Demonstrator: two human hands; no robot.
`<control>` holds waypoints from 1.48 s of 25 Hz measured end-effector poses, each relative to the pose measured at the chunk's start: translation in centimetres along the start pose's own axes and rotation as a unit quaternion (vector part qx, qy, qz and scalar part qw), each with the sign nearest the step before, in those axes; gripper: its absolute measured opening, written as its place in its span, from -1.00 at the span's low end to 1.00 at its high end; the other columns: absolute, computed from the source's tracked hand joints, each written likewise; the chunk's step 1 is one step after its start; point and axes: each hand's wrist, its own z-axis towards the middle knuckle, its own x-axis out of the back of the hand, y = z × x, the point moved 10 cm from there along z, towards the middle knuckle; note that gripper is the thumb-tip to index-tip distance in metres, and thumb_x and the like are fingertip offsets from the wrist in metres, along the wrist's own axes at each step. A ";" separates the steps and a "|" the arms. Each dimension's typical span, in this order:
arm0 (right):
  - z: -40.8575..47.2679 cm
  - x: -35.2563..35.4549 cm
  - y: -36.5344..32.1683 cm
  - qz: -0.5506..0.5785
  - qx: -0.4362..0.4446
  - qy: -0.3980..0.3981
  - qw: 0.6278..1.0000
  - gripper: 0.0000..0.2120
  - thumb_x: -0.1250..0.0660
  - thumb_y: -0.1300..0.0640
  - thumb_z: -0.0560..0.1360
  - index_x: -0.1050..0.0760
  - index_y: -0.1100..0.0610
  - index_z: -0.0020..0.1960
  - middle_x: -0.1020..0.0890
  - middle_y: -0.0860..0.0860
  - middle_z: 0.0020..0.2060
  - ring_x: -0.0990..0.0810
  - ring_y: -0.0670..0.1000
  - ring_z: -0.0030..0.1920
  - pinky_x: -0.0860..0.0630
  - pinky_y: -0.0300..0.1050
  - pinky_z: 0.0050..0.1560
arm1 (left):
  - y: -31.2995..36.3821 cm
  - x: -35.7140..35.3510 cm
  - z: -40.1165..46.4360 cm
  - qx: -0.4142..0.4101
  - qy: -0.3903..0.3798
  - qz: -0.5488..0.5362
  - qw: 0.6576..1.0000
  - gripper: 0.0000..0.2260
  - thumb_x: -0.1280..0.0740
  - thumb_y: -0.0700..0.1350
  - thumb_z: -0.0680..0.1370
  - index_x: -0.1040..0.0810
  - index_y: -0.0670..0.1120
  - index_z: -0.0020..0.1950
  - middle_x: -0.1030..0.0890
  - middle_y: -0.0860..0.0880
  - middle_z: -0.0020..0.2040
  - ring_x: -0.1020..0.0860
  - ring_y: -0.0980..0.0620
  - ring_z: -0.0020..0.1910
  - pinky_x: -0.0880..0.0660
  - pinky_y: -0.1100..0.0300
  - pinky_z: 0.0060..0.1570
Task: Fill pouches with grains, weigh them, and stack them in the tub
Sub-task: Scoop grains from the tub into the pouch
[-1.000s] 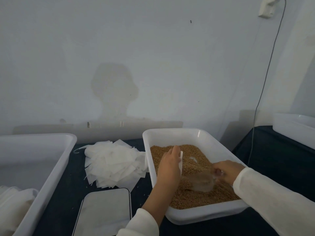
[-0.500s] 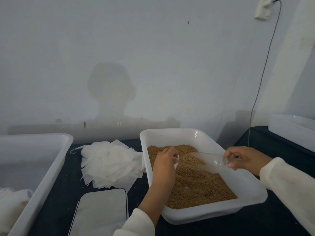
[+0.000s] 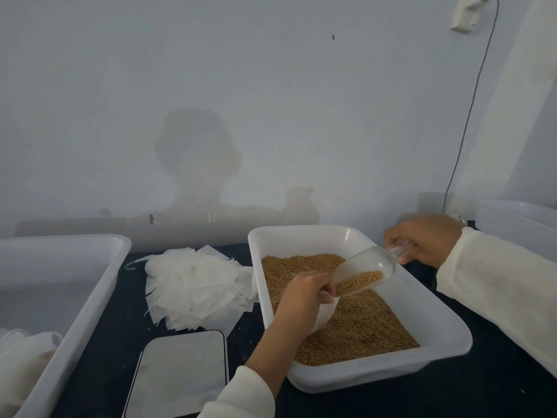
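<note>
A white tray [image 3: 446, 330] holds brown grains [image 3: 361, 324]. My left hand [image 3: 304, 294] grips a white pouch [image 3: 322, 312] upright over the grains, most of it hidden behind my fingers. My right hand [image 3: 425, 239] holds the handle of a clear plastic scoop [image 3: 364, 273], which is tilted down to the left with grains in it and its lip at the pouch's mouth. A pile of empty white pouches [image 3: 196, 285] lies left of the tray. The flat scale [image 3: 180, 372] sits in front of that pile. The white tub [image 3: 90, 300] at the left holds filled pouches [image 3: 24, 357].
Everything stands on a dark tabletop [image 3: 452, 396] against a pale wall. Another white tub [image 3: 518, 224] stands at the far right. A grey cable [image 3: 470, 110] hangs from a wall socket [image 3: 464, 13] down behind my right hand.
My right hand has lifted the scoop out of the grains, up and to the right, and tipped it toward the pouch. My left hand has stayed over the tray with the pouch.
</note>
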 end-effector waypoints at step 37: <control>1.4 -6.5 -10.4 0.642 0.012 0.095 0.761 -0.85 -0.24 -0.06 0.53 -0.53 -0.04 0.01 -0.64 -0.10 -0.06 -0.61 -0.13 -0.04 -0.53 -0.21 0.03 | -4.6 6.5 -2.1 0.171 0.179 -0.447 0.859 -0.84 -0.17 -0.26 0.62 -0.40 -0.09 -0.14 -0.41 -0.03 -0.28 -0.31 0.06 -0.32 -0.24 0.24 -0.38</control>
